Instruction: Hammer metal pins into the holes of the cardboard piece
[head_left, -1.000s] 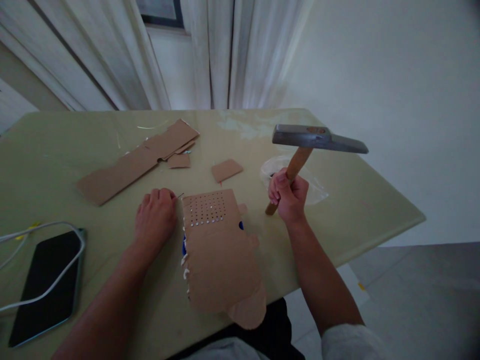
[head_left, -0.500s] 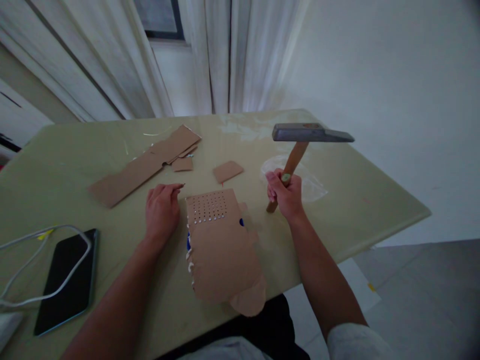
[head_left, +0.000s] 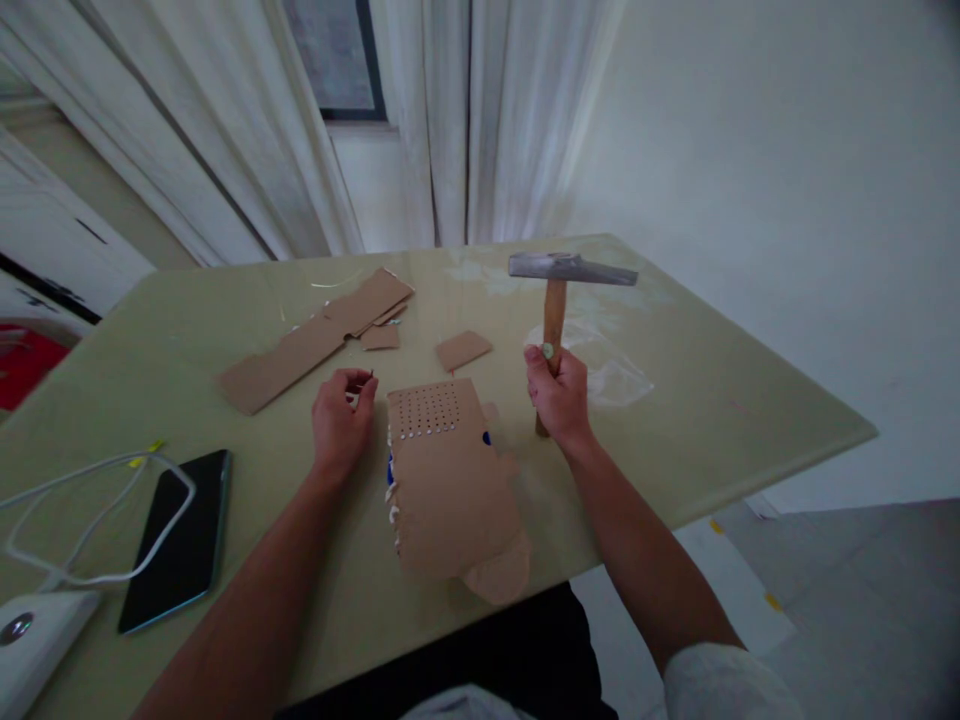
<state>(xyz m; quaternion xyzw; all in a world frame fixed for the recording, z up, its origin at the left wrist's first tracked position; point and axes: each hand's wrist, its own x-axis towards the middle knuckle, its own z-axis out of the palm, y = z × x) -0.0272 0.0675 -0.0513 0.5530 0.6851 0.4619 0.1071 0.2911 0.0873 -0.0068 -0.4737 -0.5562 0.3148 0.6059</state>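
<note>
My right hand [head_left: 556,392] is wrapped round the wooden handle of a hammer [head_left: 553,310], holding it raised with its metal head uppermost. Between the thumb and fingertips of my left hand [head_left: 342,415] is a small thin dark nail [head_left: 371,374], mostly hidden by the fingers. Just to the right of that hand, a brown cardboard piece [head_left: 457,490] lies on the table. Rows of small holes cover its far end, and a line of small pale dots runs along the nearest row. White bits and some blue show along its left edge.
Long cardboard strips [head_left: 300,355] and a small cardboard scrap [head_left: 463,350] lie farther back on the table [head_left: 712,430]. Clear plastic [head_left: 619,378] is behind my right hand. At the left are a dark tablet [head_left: 184,540], a white cable [head_left: 169,535] and a white device [head_left: 45,640].
The hammer has swung left and stands more upright. My left fingers have turned the nail from lying sideways to pointing up. The whole view has shifted slightly.
</note>
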